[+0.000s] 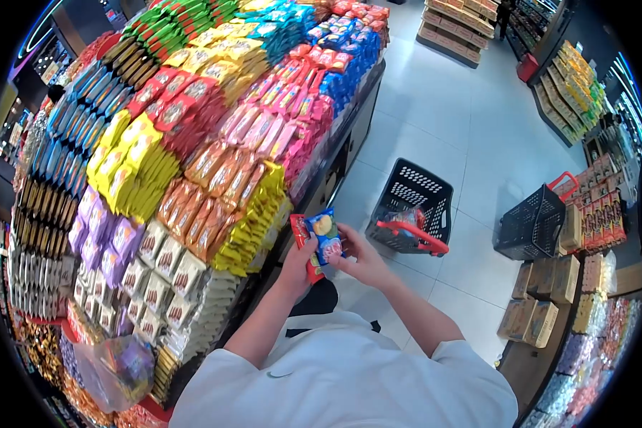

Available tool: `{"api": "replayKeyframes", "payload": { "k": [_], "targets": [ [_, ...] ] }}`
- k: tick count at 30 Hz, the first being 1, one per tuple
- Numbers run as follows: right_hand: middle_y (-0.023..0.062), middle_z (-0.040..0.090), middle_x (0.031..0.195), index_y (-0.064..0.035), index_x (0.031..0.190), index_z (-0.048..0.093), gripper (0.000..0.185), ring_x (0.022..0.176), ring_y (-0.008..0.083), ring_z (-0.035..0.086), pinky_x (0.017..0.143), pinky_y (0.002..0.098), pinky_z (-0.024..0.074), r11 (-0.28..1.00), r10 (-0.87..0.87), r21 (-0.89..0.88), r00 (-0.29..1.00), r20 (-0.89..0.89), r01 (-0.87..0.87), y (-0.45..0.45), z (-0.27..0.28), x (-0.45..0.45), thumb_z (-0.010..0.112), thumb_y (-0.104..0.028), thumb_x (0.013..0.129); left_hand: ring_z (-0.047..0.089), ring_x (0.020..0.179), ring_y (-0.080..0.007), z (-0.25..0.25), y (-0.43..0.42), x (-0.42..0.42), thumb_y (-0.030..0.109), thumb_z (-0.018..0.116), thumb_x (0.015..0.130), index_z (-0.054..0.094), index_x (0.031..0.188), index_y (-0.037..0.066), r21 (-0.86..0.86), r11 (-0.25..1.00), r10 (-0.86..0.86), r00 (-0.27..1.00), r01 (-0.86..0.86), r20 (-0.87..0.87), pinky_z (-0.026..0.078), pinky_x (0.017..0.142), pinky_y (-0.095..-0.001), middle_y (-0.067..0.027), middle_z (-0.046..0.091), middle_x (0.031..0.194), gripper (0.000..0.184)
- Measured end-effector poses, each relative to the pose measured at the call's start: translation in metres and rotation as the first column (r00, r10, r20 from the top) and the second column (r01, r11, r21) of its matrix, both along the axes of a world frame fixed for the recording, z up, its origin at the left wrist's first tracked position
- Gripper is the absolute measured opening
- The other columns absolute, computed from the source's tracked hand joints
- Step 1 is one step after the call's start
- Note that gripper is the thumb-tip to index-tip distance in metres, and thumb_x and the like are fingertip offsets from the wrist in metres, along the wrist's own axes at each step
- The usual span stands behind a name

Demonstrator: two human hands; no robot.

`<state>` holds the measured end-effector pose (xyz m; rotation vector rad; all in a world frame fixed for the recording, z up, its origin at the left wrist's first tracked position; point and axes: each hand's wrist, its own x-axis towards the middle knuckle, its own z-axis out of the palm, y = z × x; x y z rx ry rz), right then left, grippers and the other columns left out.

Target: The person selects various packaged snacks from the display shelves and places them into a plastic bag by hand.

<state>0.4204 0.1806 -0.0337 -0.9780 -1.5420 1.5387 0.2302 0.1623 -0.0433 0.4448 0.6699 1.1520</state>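
In front of my body, my left hand (297,267) is closed on a red snack packet (298,227). Its thumb lies across the front of the packet. Right beside it, my right hand (362,258) grips a blue snack packet (323,220) with a round yellowish picture on it. The two packets touch or overlap, and I cannot read their print. Just left of my hands are stacked yellow packets (253,217) and brown-orange packets (205,207) on the sloping display.
A black shopping basket (415,176) with a red handle stands on the floor to the right, holding some packets. Farther right is a second black basket (531,217), near cardboard boxes (531,323). A clear plastic bag (114,374) hangs at the display's lower left.
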Motion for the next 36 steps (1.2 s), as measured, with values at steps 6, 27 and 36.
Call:
{"api": "replayKeyframes", "payload": {
  "k": [6,27,36],
  "targets": [
    [0.0103,0.05,0.142,-0.0046,0.155,0.028,0.086,0.126,0.0176,0.053,0.108,0.0349,0.0436,0.977,0.132,-0.15,0.981,-0.14,-0.153,0.072,0.007,-0.001,0.08,-0.013,0.088,0.062,0.117,-0.0213,0.007,0.051,-0.004,0.022,0.055,0.105,0.043,0.144,0.003,-0.011,0.998,0.055,0.977,-0.059,-0.208,0.05,0.103,-0.0369,-0.0108,0.06,0.131,0.045],
    [0.008,0.06,0.117,-0.007,0.157,0.024,0.074,0.083,0.0126,0.062,0.073,0.0283,0.0561,0.866,-0.499,-0.126,0.814,-0.297,0.485,0.468,-0.007,0.042,0.065,-0.031,0.1,0.062,0.09,-0.0123,0.026,0.192,0.005,0.027,0.046,0.108,0.053,0.128,0.005,0.052,0.958,0.275,0.852,-0.283,-0.444,0.048,0.078,-0.0285,-0.0054,0.065,0.105,0.031],
    [0.0213,0.058,0.132,-0.0016,0.148,0.044,0.077,0.12,0.0373,0.059,0.102,0.0444,0.0475,0.713,-0.67,0.403,0.727,0.15,0.574,0.667,-0.006,0.034,0.07,-0.044,0.09,0.065,0.097,-0.0178,0.031,0.255,0.062,0.022,0.053,0.104,0.054,0.128,0.003,-0.041,0.977,0.147,0.8,-0.21,-0.582,0.051,0.082,-0.0311,-0.0091,0.067,0.111,0.03]
  ]
}}
